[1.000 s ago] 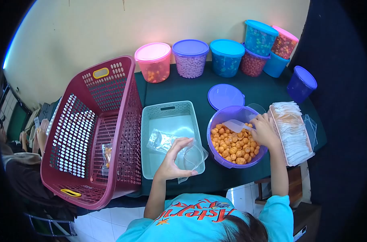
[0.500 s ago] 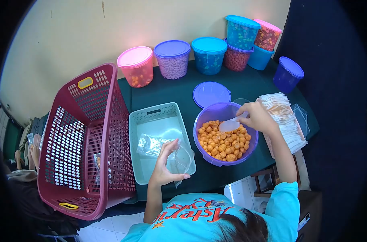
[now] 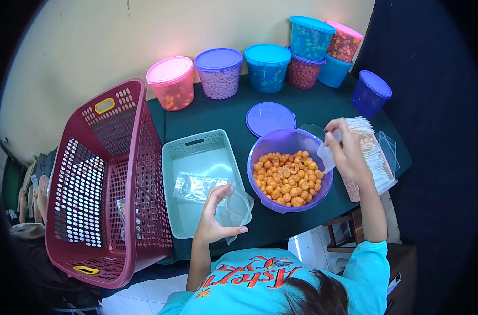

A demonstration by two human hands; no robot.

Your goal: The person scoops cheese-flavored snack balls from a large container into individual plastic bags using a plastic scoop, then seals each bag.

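My left hand [image 3: 214,220] holds a clear plastic bag [image 3: 235,206], its mouth spread between thumb and fingers, above the front right corner of a pale green tray [image 3: 210,157]. More clear bags [image 3: 194,186] lie inside that tray. Pinched in my right hand [image 3: 350,160] is a translucent plastic scoop [image 3: 327,157], tipped down over the right rim of a round purple tub [image 3: 270,142]. Round orange snack balls [image 3: 289,181] fill the lower part of the tub. Whether the scoop carries any is hard to see.
A maroon laundry basket [image 3: 136,173] stands left, with a small packet [image 3: 122,212] inside. Behind the tub lies a purple lid [image 3: 270,118]. Several lidded snack tubs [image 3: 218,79] line the wall. At right, a pink container [image 3: 351,189] holds white folded pieces [image 3: 373,152]. Another person's hands [image 3: 39,197] show far left.
My right hand has lifted the scoop off the snack balls and moved it right to the tub's rim. The left hand keeps the bag in nearly the same place.
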